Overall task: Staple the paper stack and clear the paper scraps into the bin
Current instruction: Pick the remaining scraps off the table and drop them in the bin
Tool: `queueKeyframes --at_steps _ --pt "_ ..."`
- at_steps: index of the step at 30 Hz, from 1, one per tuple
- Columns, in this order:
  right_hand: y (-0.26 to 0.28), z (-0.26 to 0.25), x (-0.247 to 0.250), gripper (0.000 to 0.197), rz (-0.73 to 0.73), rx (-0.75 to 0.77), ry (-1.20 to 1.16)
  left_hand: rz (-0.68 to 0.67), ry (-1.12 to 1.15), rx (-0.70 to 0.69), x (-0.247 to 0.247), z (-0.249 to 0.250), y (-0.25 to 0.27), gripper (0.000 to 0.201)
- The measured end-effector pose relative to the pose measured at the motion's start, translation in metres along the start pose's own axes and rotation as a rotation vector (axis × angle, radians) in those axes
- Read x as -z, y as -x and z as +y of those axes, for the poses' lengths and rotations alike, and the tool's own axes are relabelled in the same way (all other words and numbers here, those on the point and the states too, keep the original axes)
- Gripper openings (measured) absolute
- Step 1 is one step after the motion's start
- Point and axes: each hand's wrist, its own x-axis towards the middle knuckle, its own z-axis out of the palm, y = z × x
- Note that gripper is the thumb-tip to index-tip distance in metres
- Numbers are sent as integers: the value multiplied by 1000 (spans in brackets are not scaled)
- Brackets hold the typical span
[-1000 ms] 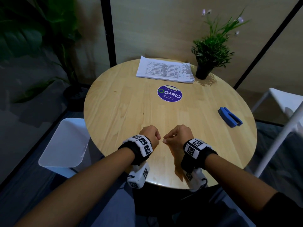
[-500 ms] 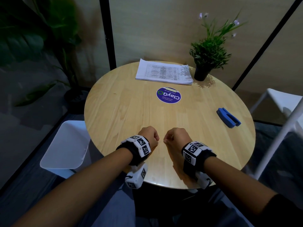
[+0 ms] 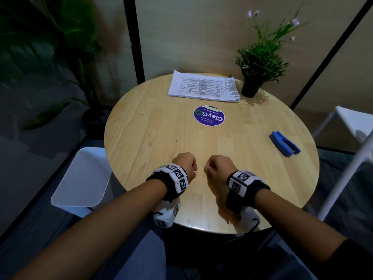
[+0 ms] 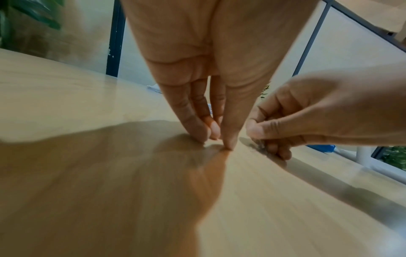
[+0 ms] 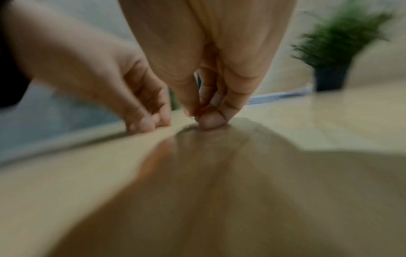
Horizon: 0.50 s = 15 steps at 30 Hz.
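A white printed paper stack (image 3: 203, 88) lies at the table's far edge. The blue stapler (image 3: 284, 143) rests on the right side, well away from both hands. No paper scraps show in any view. My left hand (image 3: 185, 163) and right hand (image 3: 219, 165) sit side by side near the front edge, a small gap between them. In the left wrist view the left hand (image 4: 217, 137) has its fingers and thumb bunched, tips on the wood. In the right wrist view the right hand (image 5: 206, 118) is curled with its thumb tip on the table. Neither plainly holds anything.
The round wooden table (image 3: 151, 138) carries a purple sticker (image 3: 209, 115) at its middle and a potted plant (image 3: 258, 63) at the back right. A white bin (image 3: 82, 178) stands on the floor at the left. A white chair (image 3: 355, 122) is on the right.
The right hand's fingers have curled in tighter. Both hands have stayed together near the front edge, and the stack and stapler have not moved.
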Motion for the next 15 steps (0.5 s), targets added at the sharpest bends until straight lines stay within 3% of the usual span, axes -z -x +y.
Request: queueKeyframes --at_steps 6,15 --pt "-5 32 14 27 -10 -110 -371 -18 17 -38 -3 11 -4 16" --pt "2 43 18 29 -2 -113 -410 22 48 -54 -18 31 0 19"
